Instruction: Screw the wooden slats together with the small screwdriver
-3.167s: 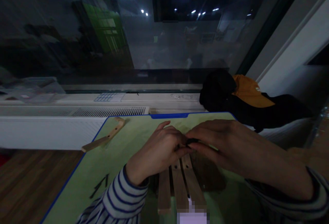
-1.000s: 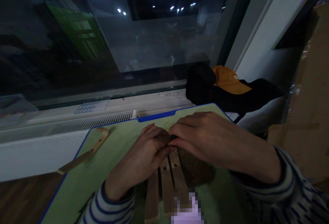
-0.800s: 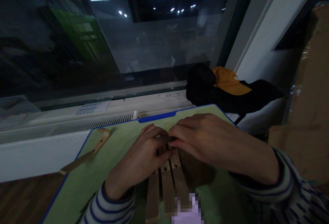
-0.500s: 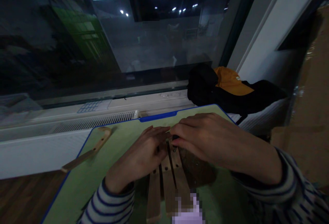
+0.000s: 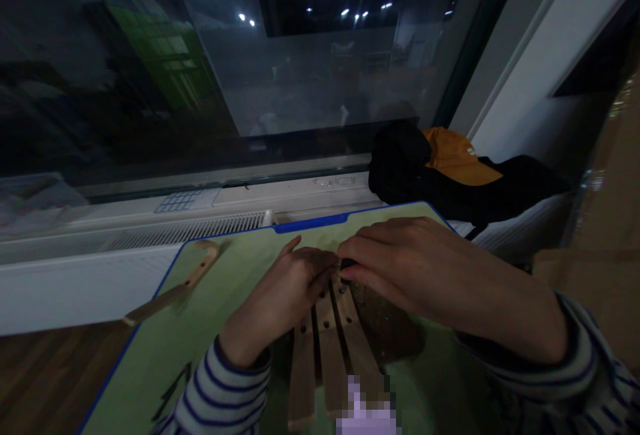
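Note:
Three flat wooden slats (image 5: 329, 348) with small dark holes lie side by side in front of me, fanning apart at the near end. My left hand (image 5: 280, 295) is curled over their far part, its fingertips close to my right hand and partly hidden. My right hand (image 5: 400, 262) pinches a small dark piece (image 5: 346, 264), too small to name, at the far end of the right slat. Just below it a small shiny spot, perhaps a screw head, sits on that slat. A brown, worn-looking board (image 5: 393, 328) lies beside and partly under the slats.
Another wooden slat with a curved end (image 5: 187, 282) lies at the left, overhanging the blue-edged green board (image 5: 235, 275). Behind stand a white radiator (image 5: 190, 232) and a window. A yellow cap (image 5: 460, 158) rests on a black bag at right, near cardboard (image 5: 595, 288).
My left hand has shifted slightly along the slats, with one finger now raised. My right hand stays at the right slat's far end, its pinch kept. The view has moved slightly.

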Motion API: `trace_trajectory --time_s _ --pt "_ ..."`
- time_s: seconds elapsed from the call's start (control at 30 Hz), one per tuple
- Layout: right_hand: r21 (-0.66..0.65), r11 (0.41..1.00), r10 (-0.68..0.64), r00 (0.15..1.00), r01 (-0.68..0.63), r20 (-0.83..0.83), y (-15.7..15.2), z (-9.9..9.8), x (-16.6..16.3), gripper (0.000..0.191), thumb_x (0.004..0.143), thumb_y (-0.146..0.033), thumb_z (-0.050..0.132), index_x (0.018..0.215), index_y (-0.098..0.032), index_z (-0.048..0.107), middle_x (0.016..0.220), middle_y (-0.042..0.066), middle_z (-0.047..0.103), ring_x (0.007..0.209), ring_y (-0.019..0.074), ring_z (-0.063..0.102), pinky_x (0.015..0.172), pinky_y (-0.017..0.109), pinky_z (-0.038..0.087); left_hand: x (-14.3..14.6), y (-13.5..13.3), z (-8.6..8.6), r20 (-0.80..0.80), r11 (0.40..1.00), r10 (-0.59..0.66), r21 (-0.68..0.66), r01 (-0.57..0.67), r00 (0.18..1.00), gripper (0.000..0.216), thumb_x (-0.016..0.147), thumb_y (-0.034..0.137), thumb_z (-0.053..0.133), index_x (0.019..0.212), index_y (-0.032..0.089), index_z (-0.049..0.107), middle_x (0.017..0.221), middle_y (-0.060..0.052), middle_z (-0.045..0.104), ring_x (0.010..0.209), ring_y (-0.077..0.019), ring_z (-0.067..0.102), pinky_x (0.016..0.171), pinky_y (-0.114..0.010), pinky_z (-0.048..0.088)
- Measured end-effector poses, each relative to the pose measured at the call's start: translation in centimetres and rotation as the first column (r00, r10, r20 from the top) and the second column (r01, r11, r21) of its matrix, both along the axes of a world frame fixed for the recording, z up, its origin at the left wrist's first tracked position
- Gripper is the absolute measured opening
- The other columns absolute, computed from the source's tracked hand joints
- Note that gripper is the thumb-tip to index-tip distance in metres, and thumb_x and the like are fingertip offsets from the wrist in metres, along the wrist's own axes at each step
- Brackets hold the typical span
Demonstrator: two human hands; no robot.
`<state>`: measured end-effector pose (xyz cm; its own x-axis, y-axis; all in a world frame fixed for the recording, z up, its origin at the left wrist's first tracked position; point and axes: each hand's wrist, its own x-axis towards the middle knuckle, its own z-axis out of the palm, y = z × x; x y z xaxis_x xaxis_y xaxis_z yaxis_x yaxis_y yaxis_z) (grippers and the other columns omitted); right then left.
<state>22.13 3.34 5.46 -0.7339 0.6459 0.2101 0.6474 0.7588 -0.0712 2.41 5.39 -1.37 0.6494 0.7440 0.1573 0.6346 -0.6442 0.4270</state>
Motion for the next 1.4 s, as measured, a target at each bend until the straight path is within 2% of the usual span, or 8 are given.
trace_trajectory --time_s 0.13,0.3,0.47,0.83,1.23,1.4 --pt "-0.014 1.0 0.0 1.0 0.0 0.004 -0.14 -0.01 0.03 0.01 0.091 -0.023 0.047 0.096 -0.02 0.056 0.083 0.001 0.063 0.076 0.0181 0.06 0.067 0.031 0.042 0.21 0.04 -0.01 0.01 1.0 0.0 -0.001 0.0 1.0 0.024 0.09 0.015 0.048 0.104 0.025 0.065 0.1 -0.002 0.071 0.097 -0.0192 0.065 0.108 -0.054 0.022" --pt "-0.012 1.0 0.002 1.0 -0.002 0.001 -0.14 -0.04 -0.06 0.01 0.09 -0.022 0.049 0.097 -0.02 0.056 0.084 0.001 0.064 0.078 0.0181 0.06 0.067 0.031 0.043 0.19 0.06 -0.14 0.024 1.0 -0.004 0.005 0.003 1.0 0.024 0.091 0.016 0.047 0.107 0.024 0.064 0.099 -0.002 0.072 0.096 -0.0192 0.065 0.108 -0.053 0.023" --pt "0.005 1.0 0.008 1.0 -0.008 -0.008 -0.05 0.02 -0.11 0.01 0.09 -0.023 0.05 0.096 -0.02 0.057 0.083 0.002 0.065 0.077 0.018 0.061 0.067 0.031 0.043 0.18 0.15 -0.17 0.017 1.0 -0.011 0.027 0.01 1.0 0.023 0.089 0.013 0.049 0.101 0.023 0.066 0.097 -0.003 0.071 0.096 -0.0203 0.065 0.107 -0.054 0.024" --pt "-0.034 0.999 0.01 1.0 -0.01 -0.001 -0.22 0.07 -0.13 0.01 0.092 -0.024 0.047 0.096 -0.02 0.056 0.083 0.001 0.064 0.077 0.0183 0.06 0.067 0.031 0.042 0.34 -0.05 0.11 -0.003 1.0 0.005 0.016 -0.005 1.0 0.022 0.091 0.015 0.047 0.1 0.023 0.065 0.091 -0.001 0.071 0.093 -0.0198 0.065 0.107 -0.053 0.024" --pt "-0.035 0.999 0.011 1.0 -0.011 -0.007 -0.13 0.2 -0.14 0.011 0.091 -0.025 0.048 0.096 -0.02 0.057 0.083 0.001 0.064 0.075 0.0177 0.061 0.065 0.03 0.044 0.32 0.14 -0.06 -0.01 1.0 -0.008 0.017 0.008 1.0 0.023 0.093 0.017 0.045 0.102 0.022 0.065 0.089 -0.001 0.07 0.092 -0.0192 0.065 0.107 -0.052 0.023" --pt "-0.031 0.999 0.016 1.0 -0.016 -0.005 -0.17 0.24 -0.16 0.011 0.091 -0.025 0.048 0.095 -0.02 0.057 0.082 0.002 0.064 0.074 0.0175 0.061 0.064 0.03 0.044 0.37 0.21 -0.13 -0.002 1.0 -0.006 0.018 0.006 1.0 0.023 0.093 0.017 0.044 0.099 0.023 0.066 0.095 -0.002 0.071 0.093 -0.0196 0.064 0.107 -0.052 0.023"
